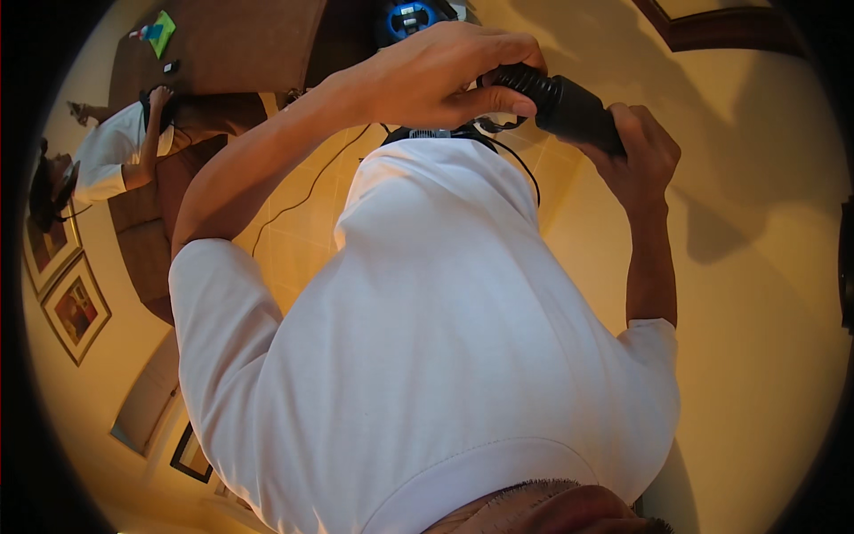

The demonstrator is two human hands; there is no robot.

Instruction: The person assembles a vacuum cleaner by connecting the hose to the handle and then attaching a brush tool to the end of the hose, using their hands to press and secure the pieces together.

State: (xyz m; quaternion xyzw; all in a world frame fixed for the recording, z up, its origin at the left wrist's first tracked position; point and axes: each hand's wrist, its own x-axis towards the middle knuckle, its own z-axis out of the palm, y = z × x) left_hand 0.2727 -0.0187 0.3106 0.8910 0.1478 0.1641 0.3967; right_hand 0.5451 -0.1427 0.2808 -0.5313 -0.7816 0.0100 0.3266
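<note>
Between both hands I hold a black hose piece (580, 113) with a ribbed, flexible-looking part and a thick, smooth cylinder; its exact kind is hard to tell. My left hand (445, 76) curls over the ribbed part from the left, thumb along its near side and fingers over the far side. My right hand (647, 158) is closed round the smooth cylinder at the right end. The piece is tilted, its right end lower in the picture. Part of the ribbed end is hidden by my left fingers. Below it, a black object with a grille (429, 134) partly shows beyond my shirt.
Beyond my left arm stands a brown table (240, 44) with a green item (160, 34) and a small black box (171, 67). Another person (116, 151) sits beside it. A thin cord (307, 198) crosses the tiled floor. A round blue device (411, 20) stands at the far side.
</note>
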